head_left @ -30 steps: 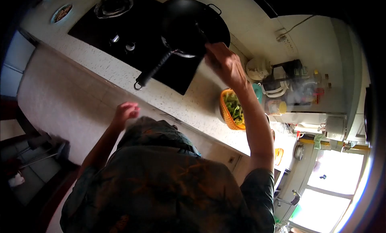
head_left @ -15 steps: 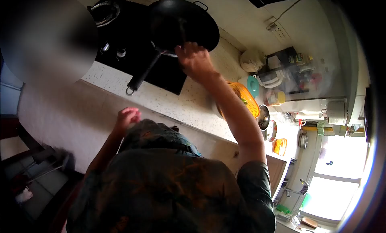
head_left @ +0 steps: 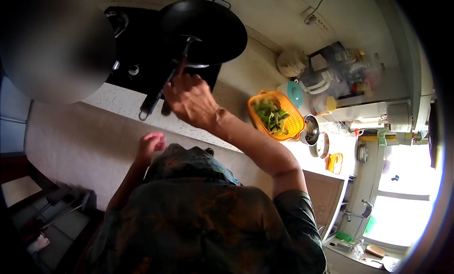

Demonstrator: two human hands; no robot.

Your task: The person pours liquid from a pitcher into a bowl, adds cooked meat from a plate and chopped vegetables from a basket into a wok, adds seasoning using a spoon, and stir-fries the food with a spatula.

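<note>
A large black wok [head_left: 217,30] sits on the black stove [head_left: 142,47], its handle [head_left: 153,101] pointing down over the counter's edge. My right hand [head_left: 191,97] is wrapped round a spatula [head_left: 185,53], whose metal end reaches into the wok. That hand is beside the wok handle and hides part of the spatula's grip. Low in front of the counter, my left hand [head_left: 152,144] is in the air near my body with its fingers curled; whether anything is in them is too small to make out.
On the counter to the right stand an orange basket [head_left: 296,120] with green leaves, a metal bowl [head_left: 310,130], a plate [head_left: 322,145] and a teal-lidded container [head_left: 294,93]. Jars and a white jug are by the wall. A window and a faucet are at the far right.
My right hand has moved left and down with the spatula, away from the wok's middle. The spatula's metal end and the leaves in the basket now show. My left hand has hardly moved.
</note>
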